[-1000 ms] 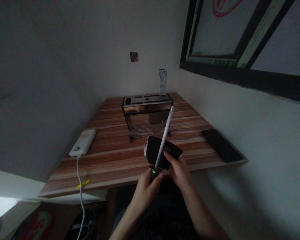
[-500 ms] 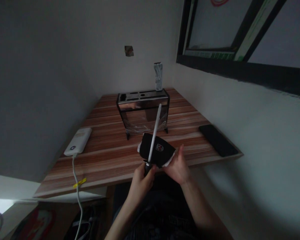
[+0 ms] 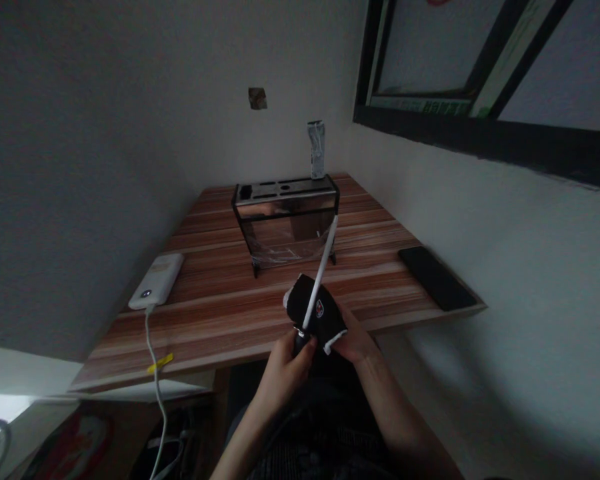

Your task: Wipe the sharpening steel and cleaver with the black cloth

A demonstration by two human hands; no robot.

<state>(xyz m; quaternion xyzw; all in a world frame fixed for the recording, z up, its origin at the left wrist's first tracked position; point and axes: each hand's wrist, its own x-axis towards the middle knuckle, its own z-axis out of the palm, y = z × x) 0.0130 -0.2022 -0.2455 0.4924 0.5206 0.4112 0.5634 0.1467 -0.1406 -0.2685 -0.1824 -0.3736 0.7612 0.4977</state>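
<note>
My left hand (image 3: 287, 360) is closed around the black handle of a sharpening steel (image 3: 321, 270), a long pale rod that points up and away over the table's front edge. Behind the rod is a black cloth (image 3: 324, 320) with a small shield emblem and ragged white edges. My right hand (image 3: 355, 339) holds this cloth from its right side and from below; most of its fingers are hidden behind it. The rod crosses in front of the cloth; whether they touch I cannot tell. Beyond both hands stands a knife block (image 3: 287, 210) with a slotted metal top and clear front.
On the wood-grain table (image 3: 220, 327), a white power bank (image 3: 157, 281) with a cable lies at left, near a yellow strip (image 3: 161, 363). A black phone (image 3: 436, 278) lies at the right edge. A grey upright packet (image 3: 317, 150) is behind the block. Walls border both sides.
The rod's tip has swung to the right. The cloth has tilted and folded more around the rod's far side, and my right hand has moved lower, mostly behind it.
</note>
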